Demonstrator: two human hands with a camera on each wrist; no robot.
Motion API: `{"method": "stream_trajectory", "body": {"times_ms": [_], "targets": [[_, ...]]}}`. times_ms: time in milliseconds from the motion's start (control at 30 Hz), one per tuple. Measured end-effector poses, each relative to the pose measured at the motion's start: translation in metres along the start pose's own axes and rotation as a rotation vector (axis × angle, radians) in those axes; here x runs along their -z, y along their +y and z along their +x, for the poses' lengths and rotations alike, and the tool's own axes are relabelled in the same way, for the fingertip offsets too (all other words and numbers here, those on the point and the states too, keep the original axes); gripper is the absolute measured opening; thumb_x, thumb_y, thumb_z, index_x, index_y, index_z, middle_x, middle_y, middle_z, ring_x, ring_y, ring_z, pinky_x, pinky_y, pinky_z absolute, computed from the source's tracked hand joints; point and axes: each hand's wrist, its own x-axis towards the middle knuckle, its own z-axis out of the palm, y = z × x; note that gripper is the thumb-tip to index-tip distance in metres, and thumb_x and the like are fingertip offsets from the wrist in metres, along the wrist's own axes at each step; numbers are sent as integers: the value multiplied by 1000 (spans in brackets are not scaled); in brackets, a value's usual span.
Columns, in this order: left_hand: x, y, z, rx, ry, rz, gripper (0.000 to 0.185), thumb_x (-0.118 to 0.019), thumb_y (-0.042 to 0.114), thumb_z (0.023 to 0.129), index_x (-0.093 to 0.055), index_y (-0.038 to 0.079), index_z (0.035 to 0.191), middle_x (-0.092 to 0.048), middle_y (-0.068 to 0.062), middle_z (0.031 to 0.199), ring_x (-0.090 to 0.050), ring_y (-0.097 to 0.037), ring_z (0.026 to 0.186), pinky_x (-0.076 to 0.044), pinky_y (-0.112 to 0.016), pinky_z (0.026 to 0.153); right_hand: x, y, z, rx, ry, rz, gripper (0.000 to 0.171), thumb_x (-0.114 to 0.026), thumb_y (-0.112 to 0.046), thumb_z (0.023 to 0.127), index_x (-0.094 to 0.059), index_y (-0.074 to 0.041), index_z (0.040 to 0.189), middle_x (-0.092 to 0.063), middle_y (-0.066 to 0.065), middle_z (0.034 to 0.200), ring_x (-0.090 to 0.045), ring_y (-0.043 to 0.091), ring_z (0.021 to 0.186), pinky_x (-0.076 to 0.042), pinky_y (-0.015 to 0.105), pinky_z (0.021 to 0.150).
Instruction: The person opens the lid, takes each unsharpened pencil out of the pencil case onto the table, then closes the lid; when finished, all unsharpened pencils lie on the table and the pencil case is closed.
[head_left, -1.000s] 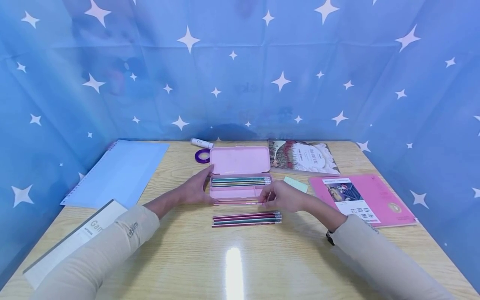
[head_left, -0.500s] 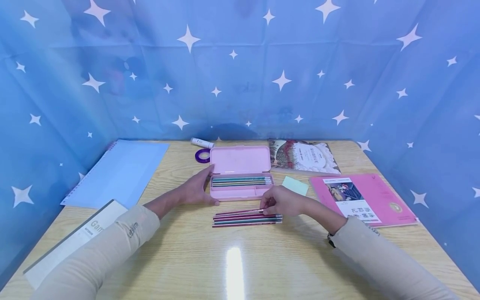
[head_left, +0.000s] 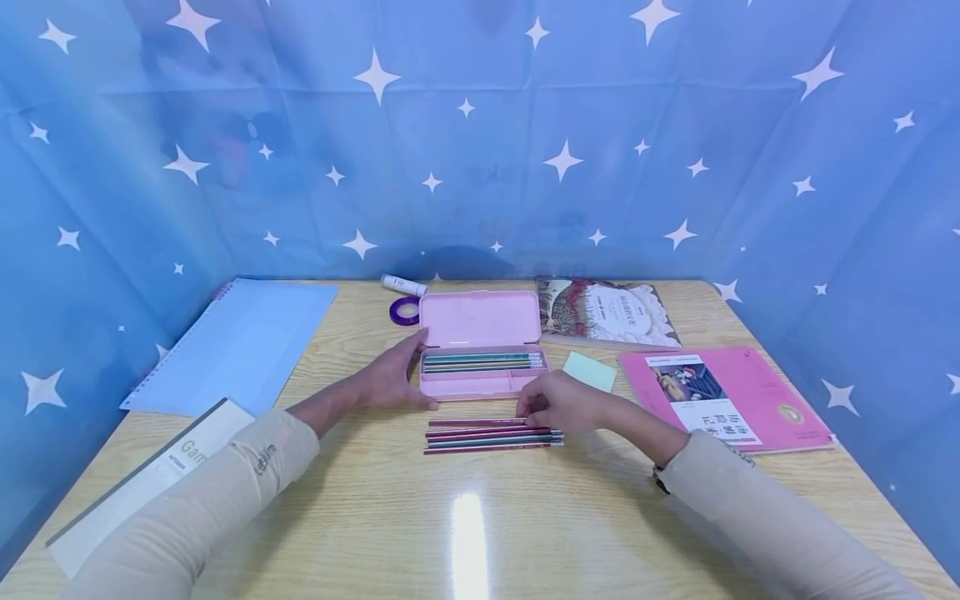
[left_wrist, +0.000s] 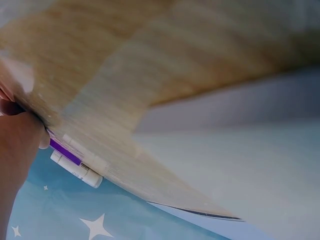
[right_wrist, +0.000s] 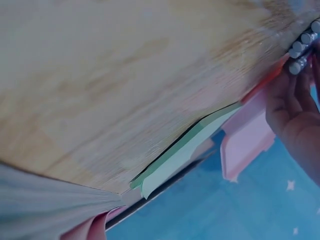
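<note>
A pink pencil case (head_left: 480, 320) lies with its lid folded back, and several pencils (head_left: 480, 363) lie in its rear compartment. My left hand (head_left: 390, 379) holds the case's left end, thumb at the front corner and fingers near the hinge. In front of the case, my right hand (head_left: 562, 402) pinches a dark red pencil (head_left: 472, 422) near its right end. It is level, just behind a row of several red and green pencils (head_left: 487, 442) on the table. In the right wrist view, silvery pencil ends (right_wrist: 298, 65) show beside the right fingers.
Purple tape (head_left: 405, 311) and a white tube (head_left: 403, 285) lie behind the left hand. Green sticky notes (head_left: 590, 372), a pink book (head_left: 780, 400) and a picture-covered book (head_left: 611, 315) lie right. A blue spiral notebook (head_left: 232, 346) and a white notebook (head_left: 161, 475) lie left.
My right hand has moved from the case's front edge toward me, bringing the red pencil down beside the row. More of the sticky notes shows. The left hand has stayed put.
</note>
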Motion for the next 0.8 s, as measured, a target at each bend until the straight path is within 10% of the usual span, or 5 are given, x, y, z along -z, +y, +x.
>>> {"method": "stream_trajectory", "body": {"times_ms": [800], "targets": [[1, -2, 1, 5, -2, 26, 135, -91, 48, 65, -2, 7, 159, -41, -10, 149, -34, -27, 143, -23, -41, 119, 13, -5, 7, -9, 71, 9, 9, -66, -9, 94, -72, -5, 100, -70, 0, 89, -66, 12, 81, -55, 28, 73]]}}
